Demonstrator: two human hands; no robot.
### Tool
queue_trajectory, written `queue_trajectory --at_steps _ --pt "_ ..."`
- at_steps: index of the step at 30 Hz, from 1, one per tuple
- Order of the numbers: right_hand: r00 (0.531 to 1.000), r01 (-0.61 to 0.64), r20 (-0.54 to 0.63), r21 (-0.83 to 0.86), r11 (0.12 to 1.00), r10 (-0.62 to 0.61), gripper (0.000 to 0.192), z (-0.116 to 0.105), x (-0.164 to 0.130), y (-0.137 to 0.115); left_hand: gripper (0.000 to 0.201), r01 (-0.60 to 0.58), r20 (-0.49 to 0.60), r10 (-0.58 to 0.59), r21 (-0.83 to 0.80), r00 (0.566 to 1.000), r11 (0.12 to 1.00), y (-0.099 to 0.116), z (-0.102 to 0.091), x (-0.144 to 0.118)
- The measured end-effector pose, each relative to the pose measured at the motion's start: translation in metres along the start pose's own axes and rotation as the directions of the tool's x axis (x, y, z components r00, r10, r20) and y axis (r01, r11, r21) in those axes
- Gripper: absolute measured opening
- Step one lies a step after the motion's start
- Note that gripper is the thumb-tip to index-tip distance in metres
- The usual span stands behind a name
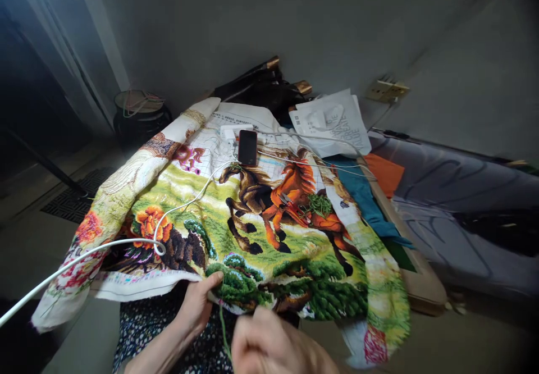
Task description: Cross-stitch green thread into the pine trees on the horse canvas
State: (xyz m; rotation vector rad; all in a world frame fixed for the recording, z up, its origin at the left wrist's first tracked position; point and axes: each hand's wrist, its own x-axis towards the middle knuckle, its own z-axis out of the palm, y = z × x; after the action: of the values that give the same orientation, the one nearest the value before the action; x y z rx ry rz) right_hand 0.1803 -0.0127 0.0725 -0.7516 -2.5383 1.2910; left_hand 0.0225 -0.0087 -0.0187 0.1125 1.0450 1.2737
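A large embroidered cloth (219, 194) with horses, trees and flowers spreads before me, its two sides rolled up. My left hand (197, 305) grips its near edge, thumb on top and the other fingers underneath. Just right of it my right hand (269, 343) is closed, blurred by motion, at the lower edge of the cloth. A green thread (224, 329) hangs from the edge and runs down beside this hand. What the right fingers pinch is hidden. On the cloth lie a tangle of green threads (319, 205), small scissors (288, 201) and a dark phone (247, 147).
A white cable (105, 245) loops across the cloth from the left. Behind lie a white printed bag (330, 121) and dark plastic bags (261, 85). Teal fabric (362, 194) lies on the right. A round stool (138, 104) stands back left; a wall socket (386, 89) is at right.
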Motion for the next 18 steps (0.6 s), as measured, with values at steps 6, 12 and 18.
queue_trajectory --at_steps 6,12,18 --pt "0.844 -0.376 -0.464 -0.156 0.913 0.268 0.023 0.005 0.026 0.034 0.04 0.022 -0.004 -0.022 0.001 1.0 1.0 0.0 0.0 0.0" --pt "0.86 -0.377 -0.452 -0.244 0.894 0.239 0.022 0.007 0.028 0.043 0.028 0.011 -0.006 -0.011 0.001 1.0 1.0 -0.002 -0.002 0.0" --pt "0.876 -0.393 -0.422 -0.346 0.852 0.233 0.019 0.004 0.03 0.036 0.028 0.004 0.018 -0.004 -0.006 1.0 1.0 -0.002 -0.003 0.001"
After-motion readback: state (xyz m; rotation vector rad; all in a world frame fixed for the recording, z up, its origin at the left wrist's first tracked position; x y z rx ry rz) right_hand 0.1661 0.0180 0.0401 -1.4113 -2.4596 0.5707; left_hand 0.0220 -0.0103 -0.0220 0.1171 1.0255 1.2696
